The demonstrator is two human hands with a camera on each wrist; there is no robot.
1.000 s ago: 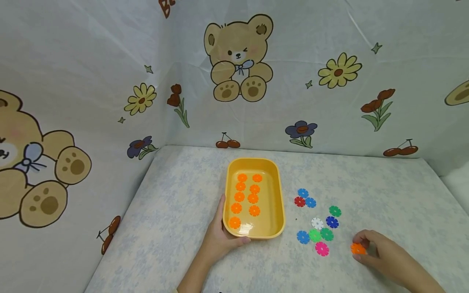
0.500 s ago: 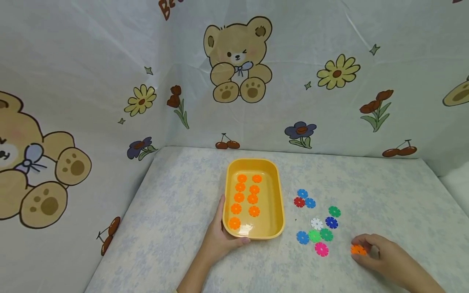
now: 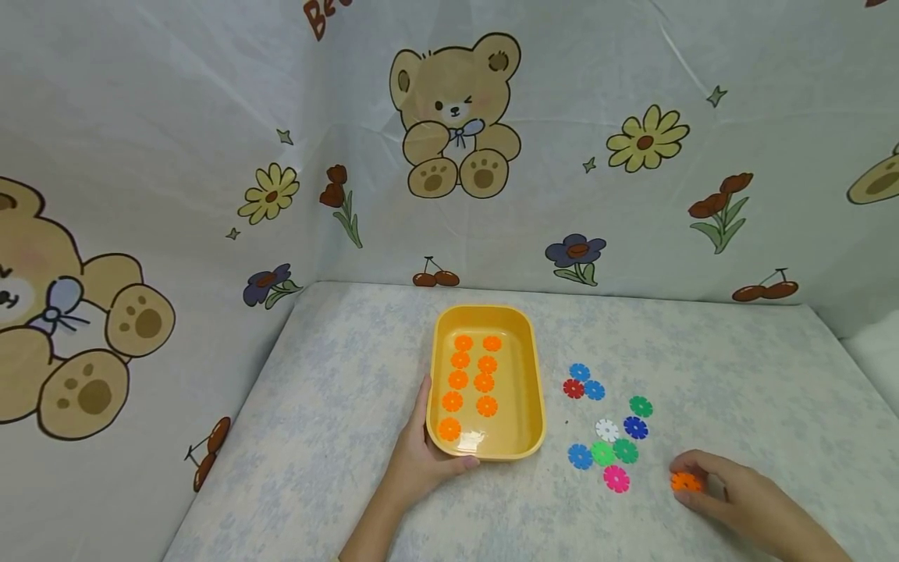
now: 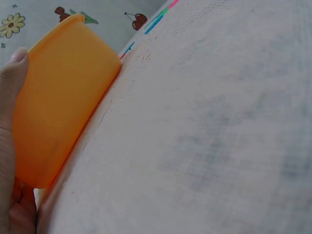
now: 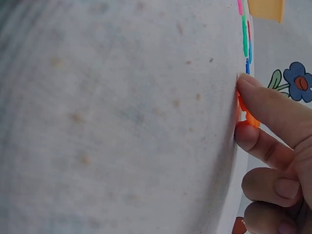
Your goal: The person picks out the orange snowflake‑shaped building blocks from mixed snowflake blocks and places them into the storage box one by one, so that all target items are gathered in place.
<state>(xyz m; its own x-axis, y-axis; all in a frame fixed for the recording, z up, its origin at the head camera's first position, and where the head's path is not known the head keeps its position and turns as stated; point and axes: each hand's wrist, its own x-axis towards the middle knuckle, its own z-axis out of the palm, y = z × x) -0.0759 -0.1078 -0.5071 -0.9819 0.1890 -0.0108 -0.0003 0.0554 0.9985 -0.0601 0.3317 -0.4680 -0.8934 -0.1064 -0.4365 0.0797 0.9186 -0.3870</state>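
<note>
A desk covered in pale cloth with a faint blue floral print fills the lower half of the head view, walled on three sides by a white plastic sheet printed with teddy bears, flowers and cherries.

Near the middle of the desk stands a rectangular yellow-orange plastic tray with rounded corners. Inside it lie nine orange flower-shaped plastic discs in two rows, five on the left and four on the right.

The left hand rests on the desk against the tray's near left corner, fingers lying straight up along the left wall and thumb hooked round the near edge; the left wrist view shows the palm pressed flat to the tray's outer wall.

The right hand lies on the desk at the lower right, well apart from the tray. Its fingers are curled, and forefinger and thumb pinch a single orange flower-shaped disc that lies at the cloth surface.

Between the tray and the right hand lies a loose scatter of flower-shaped discs: three light blue, one red, three green, one white, one dark blue and one pink, some touching one another.
</note>
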